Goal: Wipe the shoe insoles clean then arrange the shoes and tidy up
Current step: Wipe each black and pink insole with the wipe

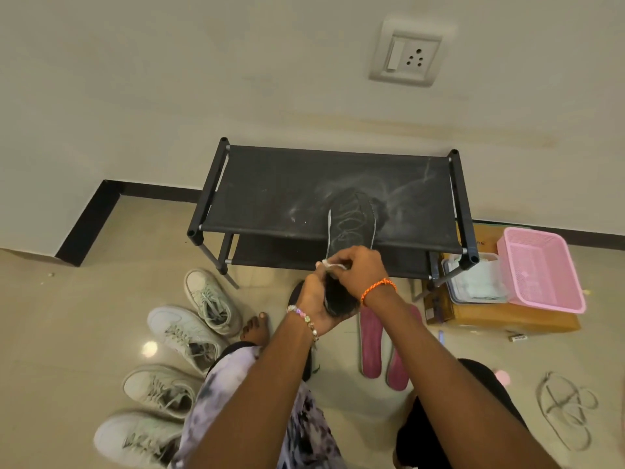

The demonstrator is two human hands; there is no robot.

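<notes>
Black insole [351,221] gripped by left hand [316,304]; right hand [358,270] pinches wipe [329,264]; four white sneakers [184,333]; two pink insoles [371,343].

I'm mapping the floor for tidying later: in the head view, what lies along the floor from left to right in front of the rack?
Four white sneakers → pink insoles → cardboard box with the pink basket on top → loose laces at far right.

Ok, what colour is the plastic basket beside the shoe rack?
Pink: the basket shows in the head view, right of the rack.
</notes>
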